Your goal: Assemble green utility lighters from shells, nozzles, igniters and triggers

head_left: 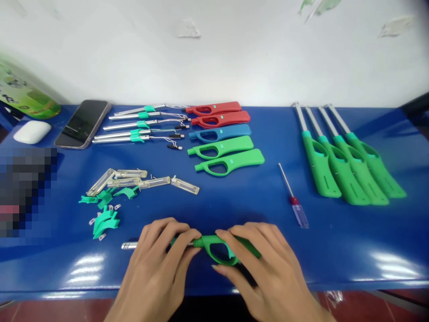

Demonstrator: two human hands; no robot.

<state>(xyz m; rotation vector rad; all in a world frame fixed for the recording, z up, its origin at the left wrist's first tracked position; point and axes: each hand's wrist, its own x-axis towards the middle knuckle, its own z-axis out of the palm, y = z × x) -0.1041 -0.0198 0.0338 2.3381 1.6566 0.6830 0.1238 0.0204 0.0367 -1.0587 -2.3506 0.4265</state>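
Observation:
Near the table's front edge, a green long-neck lighter (207, 245) lies across both hands, its trigger loop between them. My left hand (162, 257) is closed around its metal tube (129, 245), whose slotted tip sticks out on the left. The fingers and thumb of my right hand (259, 264) grip the green handle beside the trigger loop and cover most of it. A teal trigger shows inside the loop. Beyond my right hand lies a screwdriver (295, 203) with a clear handle and red collar.
Several green lighters (320, 172) with tubes lie at right. Red casings (223, 119), a blue casing (231, 133) and green casings (244, 161) lie mid-back, beside wired metal tubes (127, 125). Clear fuel tanks (154, 182) and teal triggers (106, 221) lie left, before a phone (83, 123).

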